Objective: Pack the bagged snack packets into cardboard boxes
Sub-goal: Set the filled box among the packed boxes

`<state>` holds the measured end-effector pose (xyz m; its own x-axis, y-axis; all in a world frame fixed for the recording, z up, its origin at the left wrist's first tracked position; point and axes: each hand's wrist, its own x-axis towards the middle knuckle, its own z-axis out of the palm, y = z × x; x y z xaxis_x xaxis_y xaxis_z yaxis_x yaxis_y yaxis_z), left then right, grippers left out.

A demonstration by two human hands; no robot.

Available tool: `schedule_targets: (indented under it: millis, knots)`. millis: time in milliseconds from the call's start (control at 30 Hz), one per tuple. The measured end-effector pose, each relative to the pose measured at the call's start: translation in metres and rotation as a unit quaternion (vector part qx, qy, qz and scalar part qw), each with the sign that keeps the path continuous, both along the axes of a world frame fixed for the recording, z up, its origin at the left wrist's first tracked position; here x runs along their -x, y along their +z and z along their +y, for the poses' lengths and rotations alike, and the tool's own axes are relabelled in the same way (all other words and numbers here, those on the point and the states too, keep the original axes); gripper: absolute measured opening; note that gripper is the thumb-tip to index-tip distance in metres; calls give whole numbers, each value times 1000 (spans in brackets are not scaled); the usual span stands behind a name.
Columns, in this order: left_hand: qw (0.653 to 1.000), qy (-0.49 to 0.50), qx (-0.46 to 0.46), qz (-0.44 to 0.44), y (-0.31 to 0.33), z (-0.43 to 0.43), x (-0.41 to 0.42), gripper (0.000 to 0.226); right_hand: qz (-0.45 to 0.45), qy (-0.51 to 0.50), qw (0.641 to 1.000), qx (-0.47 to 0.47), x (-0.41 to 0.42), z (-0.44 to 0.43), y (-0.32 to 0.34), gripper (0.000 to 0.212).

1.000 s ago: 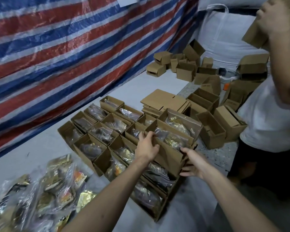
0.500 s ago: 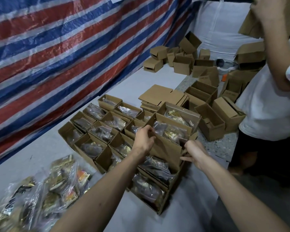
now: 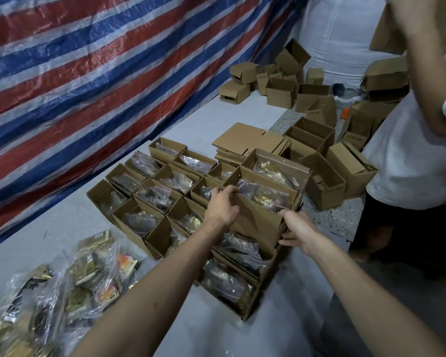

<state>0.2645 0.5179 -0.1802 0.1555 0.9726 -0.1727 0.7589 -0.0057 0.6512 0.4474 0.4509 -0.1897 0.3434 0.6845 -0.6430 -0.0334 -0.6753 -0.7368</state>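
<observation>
So the cardboard box (image 3: 258,220) both hands are on sits on the right side of the packed cluster, close to the right edge of the counter (image 3: 216,320). It's open on top with a clear bagged snack packet (image 3: 264,195) lying inside, gold wrappers showing through the plastic. It stands a bit higher than the boxes right in front of it; can't tell if it's lifted or just resting on them.

The left hand (image 3: 223,206) has its fingers curled over the top edge of the box's near wall, at the left corner. The right hand (image 3: 298,229) is grasping the same wall at the right corner.

To the left are rows of filled boxes (image 3: 152,191), packed touching each other, a bag in each one. A stack of flat cardboard blanks (image 3: 250,140) sits just behind the cluster. Some empty boxes (image 3: 325,184) line the right edge, and there's a jumble of them in the far corner. A loose pile of bagged packets (image 3: 70,284) is heaped at the near-left corner. A red, white and blue striped tarp (image 3: 88,73) hangs along the left edge. A second person in a white shirt (image 3: 410,161) stands at the right edge, one arm raised.
</observation>
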Motion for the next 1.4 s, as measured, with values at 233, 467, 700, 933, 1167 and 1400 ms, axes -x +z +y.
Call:
schedule_targets:
  millis: [233,467,700,933,1167,1400]
  knots:
    - [999,-31,16,39,15,0,-6,52,30,-42,999,16,5,-3,1,57]
    - [1000,3,-21,-17,11,1,-10,27,-12,-91,995,-25,2,2,-2,49]
    - [996,26,-40,-74,6,0,-5,19,-23,-111,992,-51,5,2,1,41]
    - [996,32,-6,-84,0,-3,-5,22,-41,-87,994,-45,7,-3,-6,38]
    - [1000,7,10,-12,3,-8,-8,46,-32,-41,999,-1,0,-4,0,27]
    - [999,10,-17,25,12,-14,-4,56,-51,27,996,74,4,-17,11,97]
